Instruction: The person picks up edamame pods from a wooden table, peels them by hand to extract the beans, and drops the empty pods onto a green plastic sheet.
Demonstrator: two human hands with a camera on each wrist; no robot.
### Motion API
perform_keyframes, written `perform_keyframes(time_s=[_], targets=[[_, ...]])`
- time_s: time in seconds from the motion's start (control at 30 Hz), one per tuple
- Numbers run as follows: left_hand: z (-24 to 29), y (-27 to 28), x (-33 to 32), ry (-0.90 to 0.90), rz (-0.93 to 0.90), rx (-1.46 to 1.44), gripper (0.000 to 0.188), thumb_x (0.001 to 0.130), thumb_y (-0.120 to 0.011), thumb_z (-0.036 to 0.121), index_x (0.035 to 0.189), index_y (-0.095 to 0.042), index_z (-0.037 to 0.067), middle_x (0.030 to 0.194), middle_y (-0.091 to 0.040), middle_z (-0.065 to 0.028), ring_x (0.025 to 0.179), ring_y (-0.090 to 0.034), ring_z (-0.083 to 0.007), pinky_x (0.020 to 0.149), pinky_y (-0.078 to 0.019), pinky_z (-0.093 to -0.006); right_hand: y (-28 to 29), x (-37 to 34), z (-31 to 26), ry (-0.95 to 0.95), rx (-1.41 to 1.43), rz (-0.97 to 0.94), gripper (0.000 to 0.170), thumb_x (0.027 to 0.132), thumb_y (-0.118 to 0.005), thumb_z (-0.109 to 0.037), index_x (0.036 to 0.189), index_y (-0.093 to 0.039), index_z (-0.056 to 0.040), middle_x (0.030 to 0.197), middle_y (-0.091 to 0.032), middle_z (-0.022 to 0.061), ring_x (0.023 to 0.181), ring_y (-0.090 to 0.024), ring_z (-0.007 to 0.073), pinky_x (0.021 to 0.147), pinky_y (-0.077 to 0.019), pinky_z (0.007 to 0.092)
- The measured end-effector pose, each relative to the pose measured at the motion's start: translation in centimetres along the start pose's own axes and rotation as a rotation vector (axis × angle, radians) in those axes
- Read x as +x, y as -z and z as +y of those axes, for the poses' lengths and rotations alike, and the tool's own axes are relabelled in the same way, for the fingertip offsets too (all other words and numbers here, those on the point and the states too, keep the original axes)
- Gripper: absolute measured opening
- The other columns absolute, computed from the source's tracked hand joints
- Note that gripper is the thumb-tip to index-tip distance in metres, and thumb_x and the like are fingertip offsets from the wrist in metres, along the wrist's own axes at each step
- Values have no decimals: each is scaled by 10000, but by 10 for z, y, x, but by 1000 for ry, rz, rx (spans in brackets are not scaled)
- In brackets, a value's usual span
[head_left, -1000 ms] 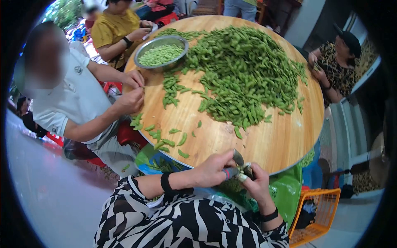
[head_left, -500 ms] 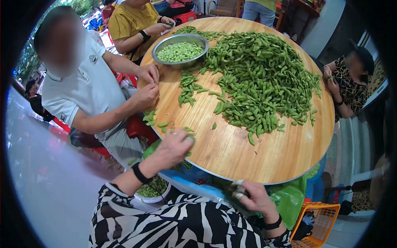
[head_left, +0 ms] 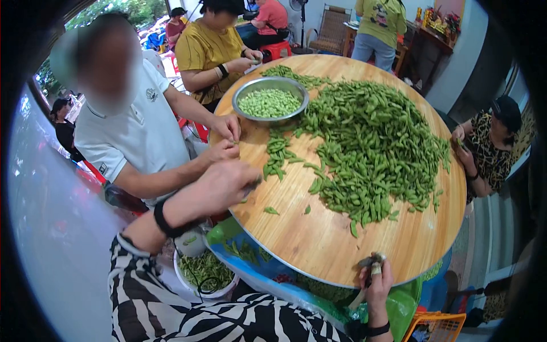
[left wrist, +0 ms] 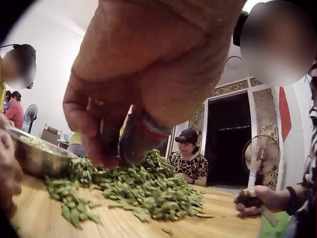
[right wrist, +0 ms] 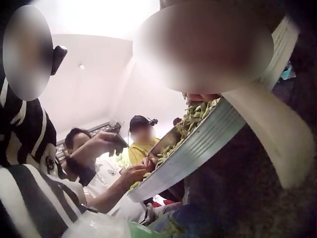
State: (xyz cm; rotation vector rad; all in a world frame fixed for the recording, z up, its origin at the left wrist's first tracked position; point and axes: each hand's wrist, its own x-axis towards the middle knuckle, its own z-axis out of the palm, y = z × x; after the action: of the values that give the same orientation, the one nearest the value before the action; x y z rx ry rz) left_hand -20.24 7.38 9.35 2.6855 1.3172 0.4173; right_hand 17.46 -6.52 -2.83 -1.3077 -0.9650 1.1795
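My left hand (head_left: 228,181) reaches across the left edge of the round wooden table (head_left: 285,245), close to a neighbour's hands. Its fingers bend downward, and a dark cover with a red band (left wrist: 153,128) sits on the thumb. One green soybean pod (head_left: 244,199) lies by its fingertips, another pod (head_left: 271,210) a little to the right. At the table's front edge my right hand (head_left: 376,279) has curled fingers with dark tips and a pale wrap; I cannot tell whether it holds a pod. A pale strip (right wrist: 277,134) hangs from it.
A large heap of pods (head_left: 370,148) covers the table's far right. Left of it stands a metal bowl (head_left: 270,84) of shelled beans (head_left: 269,103). Below are a white bucket (head_left: 181,279) of pods, blue plastic (head_left: 253,285), a green bag (head_left: 401,302) and an orange crate (head_left: 439,320). Several people sit around.
A second ago my hands were together at the table's front edge. The left has since moved away to the left and forward. The right stays near the edge, and the head view has shifted.
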Motion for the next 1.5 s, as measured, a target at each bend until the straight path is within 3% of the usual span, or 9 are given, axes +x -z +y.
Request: perform_keyframes(time_s=[0.1, 0.37, 0.43, 0.77, 1.07, 1.13, 1.27, 1.4, 1.5], targets=[[-44, 13, 70, -60, 184, -26, 112, 739, -582, 63, 836, -615, 17, 810, -619, -191, 815, -610, -363, 732, -485, -430, 0, -3, 0, 55, -79, -35, 252, 949, -394, -114, 1135, -509, 10, 688, -534, 44, 475, -442, 73, 414, -336, 193], [-135, -32, 178, 132, 143, 116, 236, 707, -569, 5, 935, -627, 25, 877, -599, -231, 902, -591, -383, 782, -467, -449, 1, -1, 14, 107, -53, 1, 230, 945, -452, -128, 1112, -513, 17, 660, -529, 41, 453, -435, 75, 412, -328, 204], [-130, -40, 183, 138, 129, 141, 244, 697, -581, 16, 931, -646, 42, 861, -612, -225, 888, -604, -380, 782, -476, -453, 7, -2, 22, 164, -158, -28, 286, 973, -409, -108, 1208, -463, 46, 821, -607, 124, 511, -433, 76, 466, -387, 214], [-150, -59, 193, 159, 51, 159, 182, 688, -542, -14, 861, -596, -18, 846, -589, -245, 874, -589, -400, 770, -469, -466, 8, -3, 21, 223, -229, -28, 269, 969, -404, -92, 1188, -475, 47, 802, -584, 89, 517, -426, 68, 456, -375, 201], [-159, -47, 183, 281, 295, -28, 146, 788, -552, 13, 927, -557, -32, 862, -619, -222, 807, -634, -349, 651, -491, -406, 19, -3, 41, 236, -250, -13, 279, 962, -429, -83, 1212, -484, 27, 836, -592, 80, 540, -459, 62, 464, -383, 186], [-147, -32, 178, 579, 173, -819, 114, 836, -534, 3, 939, -555, -41, 844, -630, -163, 728, -669, -240, 507, -475, -318, 23, -5, 44, 195, -273, 18, 284, 961, -434, -84, 1219, -485, 23, 847, -598, 83, 539, -461, 65, 465, -386, 187], [-134, -24, 157, 448, 170, -1173, 126, 839, -499, -37, 949, -560, -38, 865, -626, -136, 665, -677, -183, 461, -468, -266, 17, -4, 36, 215, -254, -7, 305, 957, -448, -82, 1250, -472, 1, 849, -604, 80, 531, -462, 69, 472, -394, 184], [-94, -12, 121, 442, 87, -1213, 112, 836, -518, -17, 938, -553, -45, 856, -634, -129, 647, -660, -173, 480, -467, -265, 4, -2, 16, 137, -44, 43, 227, 915, -509, -113, 1099, -513, 20, 701, -543, 43, 470, -452, 80, 412, -350, 212], [-63, -1, 75, 208, -363, -668, 170, 764, -568, 6, 932, -558, -22, 767, -632, -93, 678, -637, -190, 547, -475, -303, 4, -7, 18, 132, -77, 61, 224, 928, -484, -116, 1105, -525, 15, 695, -527, 24, 466, -439, 64, 401, -318, 197]])
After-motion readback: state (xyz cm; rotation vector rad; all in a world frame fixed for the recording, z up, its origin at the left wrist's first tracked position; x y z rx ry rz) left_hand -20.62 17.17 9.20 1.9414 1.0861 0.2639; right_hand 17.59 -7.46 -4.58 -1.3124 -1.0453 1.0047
